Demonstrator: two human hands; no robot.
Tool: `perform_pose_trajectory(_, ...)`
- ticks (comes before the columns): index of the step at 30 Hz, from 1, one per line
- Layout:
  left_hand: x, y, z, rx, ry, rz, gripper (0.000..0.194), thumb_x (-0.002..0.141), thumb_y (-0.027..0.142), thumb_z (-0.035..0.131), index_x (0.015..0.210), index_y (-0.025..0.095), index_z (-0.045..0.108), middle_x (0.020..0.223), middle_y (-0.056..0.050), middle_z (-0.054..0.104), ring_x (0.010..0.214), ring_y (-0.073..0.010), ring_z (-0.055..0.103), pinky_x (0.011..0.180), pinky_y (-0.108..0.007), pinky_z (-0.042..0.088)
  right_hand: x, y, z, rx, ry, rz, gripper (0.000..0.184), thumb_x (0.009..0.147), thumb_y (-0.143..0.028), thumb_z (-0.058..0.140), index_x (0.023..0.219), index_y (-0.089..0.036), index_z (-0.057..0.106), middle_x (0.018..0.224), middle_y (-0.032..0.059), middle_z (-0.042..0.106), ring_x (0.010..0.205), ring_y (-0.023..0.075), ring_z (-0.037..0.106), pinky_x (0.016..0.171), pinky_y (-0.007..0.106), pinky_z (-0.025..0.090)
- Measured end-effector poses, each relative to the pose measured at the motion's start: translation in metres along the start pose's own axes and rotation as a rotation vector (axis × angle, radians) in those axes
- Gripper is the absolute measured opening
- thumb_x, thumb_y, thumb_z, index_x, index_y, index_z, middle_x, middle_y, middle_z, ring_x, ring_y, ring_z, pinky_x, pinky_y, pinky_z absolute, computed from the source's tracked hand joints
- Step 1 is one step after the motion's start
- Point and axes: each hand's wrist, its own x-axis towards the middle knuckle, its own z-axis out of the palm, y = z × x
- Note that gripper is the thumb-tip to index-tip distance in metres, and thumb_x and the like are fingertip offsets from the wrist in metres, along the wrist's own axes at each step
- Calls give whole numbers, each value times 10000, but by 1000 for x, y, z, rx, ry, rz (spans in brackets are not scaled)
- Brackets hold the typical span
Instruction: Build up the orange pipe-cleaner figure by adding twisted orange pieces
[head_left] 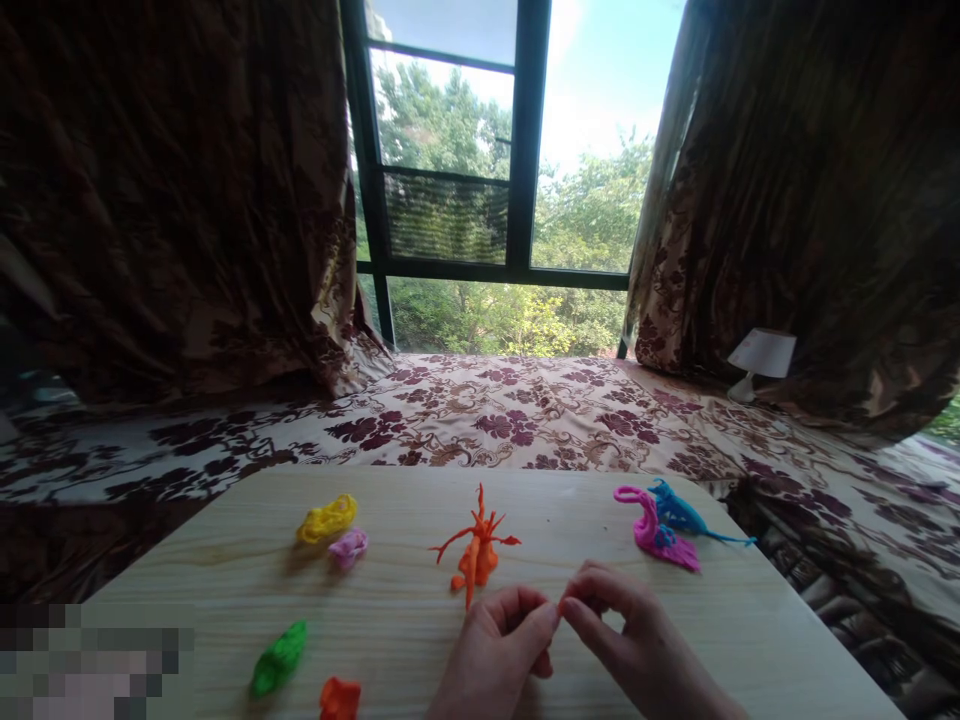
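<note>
So the orange clay-like figure with a lumpy base and thin branching limbs (484,566) is standing mid-table, just beyond the hands, and I'd call it well along: spindly arms fan out up top and one thick strand comes down the front. Over on the right of the pale wooden table (412,650), the pink clay-like piece with a hooked neck (679,553) and the blue clay-like piece with a long thin tail (679,513) look shaped too, pretty much done imo. Left over, I'd guess: the knobbly yellow lump (327,521), crumpled pale pink lump (349,547), oblong green lump (279,660) and loose orange chunk (340,699). The left hand (514,640) and right hand (616,622) have thumbs and fingertips drawn together, meeting in front of the figure; honestly can't tell if they're pinching a tiny bit of clay.
</note>
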Motion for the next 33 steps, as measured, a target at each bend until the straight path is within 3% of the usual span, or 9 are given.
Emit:
perform_pose_trajectory(2, -2, 2, 0, -41, 1, -4, 274, 729, 392, 595, 671, 126, 574, 538, 37, 489, 503, -77, 452, 542, -219, 382, 0, -3, -3, 34, -1, -12, 94, 813, -208, 516, 825, -179, 604, 731, -3, 553, 658, 111, 536, 615, 222, 431)
perform_pose_trajectory(5, -4, 3, 1, -154, -5, -42, 252, 726, 374, 604, 674, 130, 575, 551, 38, 480, 508, -71, 438, 546, -222, 397, 0, -4, -8, 77, 13, -71, 190, 780, -149, 543, 960, -196, 579, 831, 11, 572, 741, 121, 553, 662, 231, 448)
perform_pose_trajectory(9, -4, 3, 2, -252, -39, -91, 245, 711, 368, 624, 709, 124, 604, 571, 33, 476, 523, -71, 427, 549, -229, 418, 1, -1, -7, 71, 0, -144, 157, 762, -115, 548, 895, -186, 592, 831, 21, 563, 734, 123, 539, 645, 238, 450)
perform_pose_trajectory(20, -7, 6, 6, -386, -69, -152, 214, 720, 337, 628, 691, 127, 601, 562, 40, 457, 508, -54, 397, 529, -203, 398, 1, 3, -5, 85, 0, -181, 126, 790, -140, 543, 879, -196, 613, 822, 22, 554, 713, 119, 536, 624, 238, 453)
perform_pose_trajectory(33, -4, 3, 4, -420, -70, -190, 231, 682, 354, 667, 687, 137, 587, 540, 49, 478, 473, -48, 429, 518, -205, 409, 2, 5, -2, 111, 25, -203, 111, 800, -151, 542, 870, -191, 618, 787, 20, 555, 683, 119, 551, 614, 236, 463)
